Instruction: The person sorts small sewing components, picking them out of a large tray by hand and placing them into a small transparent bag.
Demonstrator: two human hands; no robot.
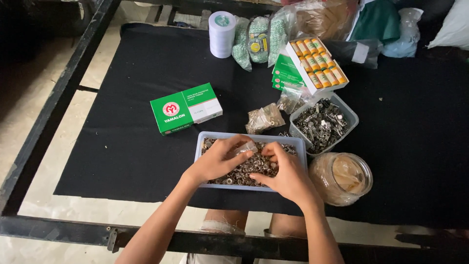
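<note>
Hands meet over the tray of metal rings at lower middle; left hand pinches a small clear bag; right hand curls, fingers dipped into rings.

One head-worn camera looked steeply down from the near side, close over the black cloth, facing the far clutter; no second view

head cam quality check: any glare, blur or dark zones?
Head view: soft even daylight, sharp on both hands, left hand and right hand, over the tray of metal rings; mild glare on the plastic bags; black cloth swallows shadows; top-left corner underexposed.
</note>
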